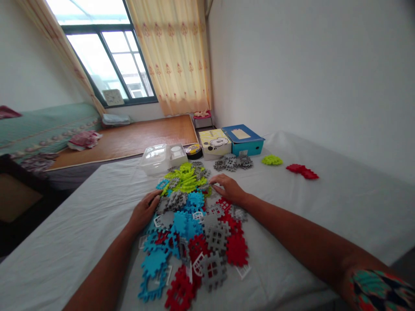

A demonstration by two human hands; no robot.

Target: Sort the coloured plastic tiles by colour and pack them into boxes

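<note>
While boxes (214, 146) stand beyond jumbled pieces (183, 222), left fingers (153, 198) and right fingers (221, 179) curl, their hold unclear.

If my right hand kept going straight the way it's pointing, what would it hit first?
Most likely the lime-green toothed pieces just beyond the fingertips of your right hand, though a grey piece at that edge might come first; depth is unclear.

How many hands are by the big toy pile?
2. The left hand is at the pile's left edge, beside gray pieces. The right hand is across from it, near the lime pieces. No others show.
</note>
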